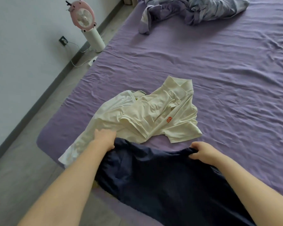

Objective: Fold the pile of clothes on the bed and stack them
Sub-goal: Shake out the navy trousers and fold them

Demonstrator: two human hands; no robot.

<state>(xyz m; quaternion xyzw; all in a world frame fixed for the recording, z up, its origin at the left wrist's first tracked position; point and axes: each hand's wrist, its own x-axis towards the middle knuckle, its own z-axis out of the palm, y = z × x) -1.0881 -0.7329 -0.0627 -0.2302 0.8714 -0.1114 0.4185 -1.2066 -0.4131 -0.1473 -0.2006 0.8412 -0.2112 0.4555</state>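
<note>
A dark navy garment [162, 181] hangs spread between my two hands at the near edge of the bed. My left hand [104, 138] grips its upper left corner, and my right hand [201, 151] pinches its upper right edge. Just beyond them lies a crumpled cream polo shirt [162, 115] with a small orange logo. A white garment [108, 115] lies partly under the polo on its left and reaches the bed's corner. All of it rests on the purple bedsheet [227, 79].
A bunched purple-grey patterned blanket [194, 10] lies at the far end of the bed. On the grey floor to the left stands a pink and white fan [88, 25], with a cable running to a wall socket [63, 40].
</note>
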